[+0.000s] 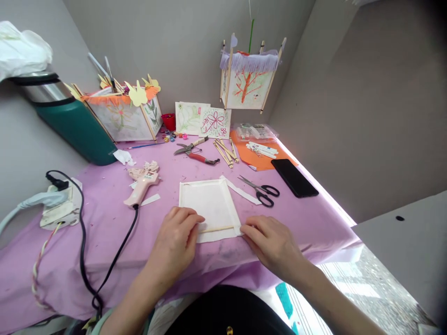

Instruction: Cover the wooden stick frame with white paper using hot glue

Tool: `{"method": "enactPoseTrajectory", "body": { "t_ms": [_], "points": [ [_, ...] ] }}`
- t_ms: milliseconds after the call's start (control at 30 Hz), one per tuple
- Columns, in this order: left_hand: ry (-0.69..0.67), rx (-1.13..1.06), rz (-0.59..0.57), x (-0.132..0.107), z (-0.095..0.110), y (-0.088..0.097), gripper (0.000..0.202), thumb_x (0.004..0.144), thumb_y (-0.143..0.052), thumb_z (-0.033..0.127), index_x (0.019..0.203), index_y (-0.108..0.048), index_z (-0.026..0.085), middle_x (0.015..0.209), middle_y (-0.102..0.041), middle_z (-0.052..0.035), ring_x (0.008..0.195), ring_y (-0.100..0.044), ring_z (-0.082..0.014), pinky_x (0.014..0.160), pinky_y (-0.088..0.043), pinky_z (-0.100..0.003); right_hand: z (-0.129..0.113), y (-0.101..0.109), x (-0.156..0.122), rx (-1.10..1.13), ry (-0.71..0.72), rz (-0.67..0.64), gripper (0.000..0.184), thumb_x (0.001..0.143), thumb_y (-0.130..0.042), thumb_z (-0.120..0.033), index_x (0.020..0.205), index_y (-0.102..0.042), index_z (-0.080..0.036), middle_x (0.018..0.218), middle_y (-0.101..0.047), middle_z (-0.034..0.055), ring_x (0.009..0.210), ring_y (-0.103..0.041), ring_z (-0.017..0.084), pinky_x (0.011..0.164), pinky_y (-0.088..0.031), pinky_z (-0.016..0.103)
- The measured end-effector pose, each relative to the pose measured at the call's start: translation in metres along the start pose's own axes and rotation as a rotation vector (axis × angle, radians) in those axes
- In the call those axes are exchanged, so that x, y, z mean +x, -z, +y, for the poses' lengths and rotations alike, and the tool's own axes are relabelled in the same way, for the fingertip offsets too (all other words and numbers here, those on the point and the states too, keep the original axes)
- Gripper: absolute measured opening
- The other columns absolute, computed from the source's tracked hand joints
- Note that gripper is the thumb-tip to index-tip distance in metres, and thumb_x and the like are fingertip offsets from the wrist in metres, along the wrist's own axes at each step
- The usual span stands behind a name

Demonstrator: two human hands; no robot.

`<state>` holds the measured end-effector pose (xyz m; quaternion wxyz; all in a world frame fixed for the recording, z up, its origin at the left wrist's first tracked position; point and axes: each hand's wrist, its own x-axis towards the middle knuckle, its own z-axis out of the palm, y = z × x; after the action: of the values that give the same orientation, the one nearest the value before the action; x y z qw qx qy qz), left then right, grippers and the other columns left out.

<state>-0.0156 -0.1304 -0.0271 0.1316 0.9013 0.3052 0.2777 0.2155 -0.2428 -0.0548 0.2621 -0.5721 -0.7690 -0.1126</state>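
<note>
A white sheet, paper or thin cloth, (206, 202) lies flat near the table's front edge, with its sides folded over at the left, top and right. Along its near side runs a thin wooden stick (218, 229), and a strip of the sheet sticks out in front of it. My left hand (176, 235) is closed at the near left corner, its thumb and fingers on the edge. At the near right corner my right hand (270, 242) pinches the sheet's edge. Black-handled scissors (261, 190) and a white strip (242, 190) lie just beyond on the right.
A pink glue gun (142, 188) rests at left, its cord trailing to a power strip (64, 207). Pruning shears (195, 152), short sticks (226, 152) and a phone (294, 177) lie farther back. A green bottle (77, 125) and a decorated lantern (122, 118) stand back left; another lantern (249, 83) hangs.
</note>
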Motion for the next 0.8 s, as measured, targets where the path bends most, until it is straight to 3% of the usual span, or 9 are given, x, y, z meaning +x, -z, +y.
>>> {"method": "enactPoseTrajectory", "body": {
  "t_ms": [133, 200, 333, 567, 800],
  "points": [
    [0.089, 0.085, 0.077, -0.001, -0.015, 0.017, 0.021, 0.088, -0.043, 0.012, 0.094, -0.062, 0.018, 0.093, -0.060, -0.0061, 0.093, -0.051, -0.0214, 0.083, -0.044, -0.039, -0.001, -0.003, 0.002, 0.020, 0.007, 0.045, 0.017, 0.087, -0.051, -0.008, 0.094, -0.064, -0.015, 0.090, -0.065, 0.0087, 0.077, -0.055, 0.018, 0.068, -0.043, 0.031],
    [0.092, 0.079, 0.050, -0.003, -0.015, 0.022, 0.021, 0.087, -0.043, 0.013, 0.093, -0.062, 0.018, 0.093, -0.059, -0.0056, 0.093, -0.050, -0.0211, 0.083, -0.044, -0.039, -0.001, -0.004, 0.002, 0.028, 0.007, 0.058, 0.017, 0.086, -0.052, -0.007, 0.094, -0.064, -0.015, 0.089, -0.065, 0.0089, 0.078, -0.055, 0.018, 0.068, -0.043, 0.032],
    [0.066, 0.020, -0.068, -0.009, -0.006, 0.017, 0.020, 0.086, -0.044, 0.011, 0.092, -0.062, 0.019, 0.094, -0.057, -0.0057, 0.093, -0.049, -0.0207, 0.081, -0.044, -0.037, -0.001, -0.006, 0.002, 0.053, 0.025, 0.100, 0.019, 0.084, -0.053, -0.005, 0.097, -0.063, -0.015, 0.089, -0.065, 0.0084, 0.079, -0.056, 0.018, 0.067, -0.044, 0.032],
    [0.064, 0.048, -0.172, -0.006, 0.005, 0.007, 0.018, 0.088, -0.045, 0.015, 0.092, -0.062, 0.018, 0.097, -0.055, -0.0070, 0.093, -0.047, -0.0213, 0.080, -0.043, -0.040, -0.002, -0.007, 0.003, 0.079, 0.004, 0.110, 0.017, 0.085, -0.053, -0.006, 0.094, -0.064, -0.015, 0.088, -0.063, 0.0079, 0.078, -0.056, 0.018, 0.067, -0.045, 0.032],
    [0.054, 0.082, -0.189, -0.003, 0.008, 0.003, 0.017, 0.080, -0.064, 0.031, 0.090, -0.061, 0.018, 0.096, -0.055, -0.0066, 0.093, -0.046, -0.0237, 0.080, -0.042, -0.042, -0.002, -0.009, 0.004, 0.099, -0.015, 0.103, 0.015, 0.085, -0.054, -0.008, 0.095, -0.062, -0.016, 0.090, -0.063, 0.0082, 0.080, -0.056, 0.018, 0.068, -0.046, 0.032]
  ]
}}
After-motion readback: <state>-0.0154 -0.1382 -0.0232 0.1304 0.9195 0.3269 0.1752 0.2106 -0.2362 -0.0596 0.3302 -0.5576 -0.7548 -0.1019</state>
